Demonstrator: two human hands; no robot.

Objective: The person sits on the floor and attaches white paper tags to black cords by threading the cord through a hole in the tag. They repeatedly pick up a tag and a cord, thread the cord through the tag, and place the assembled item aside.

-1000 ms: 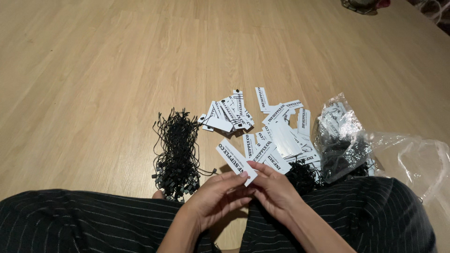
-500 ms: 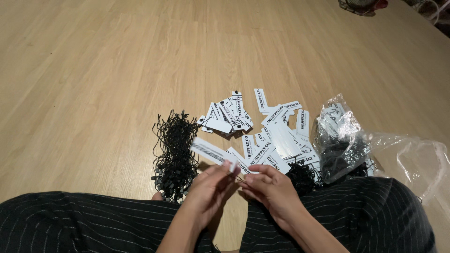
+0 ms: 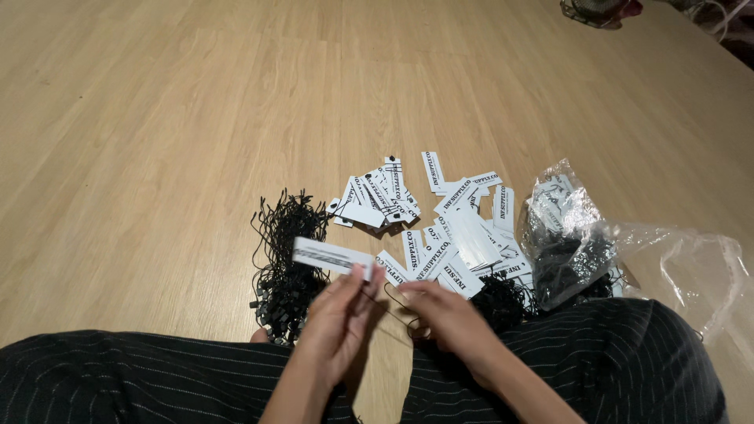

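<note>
My left hand (image 3: 339, 314) pinches one end of a white paper tag (image 3: 330, 256), which sticks out to the left above a pile of black string loops (image 3: 284, 263). My right hand (image 3: 441, 314) is beside it, fingers closed on a thin black string loop (image 3: 397, 308) that runs between both hands. A scatter of white printed tags (image 3: 452, 228) lies on the wooden floor just beyond my hands.
A clear plastic bag (image 3: 573, 235) holding more black strings lies at the right, with a loose clear bag (image 3: 695, 267) beside it. My legs in dark striped trousers (image 3: 597, 353) frame the bottom. A dark object (image 3: 593, 9) sits at the far top right.
The tag in my hands has swung out to the left, over the string pile. My hands have drawn slightly apart, with a black string loop now showing between them.
</note>
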